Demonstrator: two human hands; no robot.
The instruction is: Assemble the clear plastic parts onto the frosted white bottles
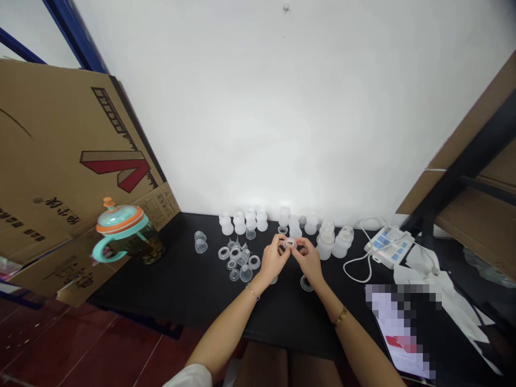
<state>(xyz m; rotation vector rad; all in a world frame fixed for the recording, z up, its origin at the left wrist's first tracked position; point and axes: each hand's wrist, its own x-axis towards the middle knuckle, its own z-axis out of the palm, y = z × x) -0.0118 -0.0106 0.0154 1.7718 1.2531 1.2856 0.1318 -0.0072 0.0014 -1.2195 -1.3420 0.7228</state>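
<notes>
Plain white wall (262, 107) is met by a black tabletop (161, 290), over which small translucent parts are spread. Between the fingertips of the left hand (274, 258) and the right hand (309, 260), a pale ring (290, 243) is pinched from both sides, just in front of the frosted bottles (295, 229); how firmly it is gripped cannot be told. Should the two pinches be uneven, the ring could be tipped or let slip, its narrow rim being seemingly slick, and could then be lost among the similar loose parts (245, 273) beside the left wrist. By a forward push of the fingers, the light-looking bottles could be toppled; by a lowered right forearm, the clear round piece (306, 283) near it could be nudged away. Milky, waisted walls are shown by several bottles, while flat rings and domed, glassy caps are mixed in the pile. At the far left, a clear jug (151, 244) is topped with a teal lid (121, 216) trimmed in orange, near matte brown cardboard (48, 140).
</notes>
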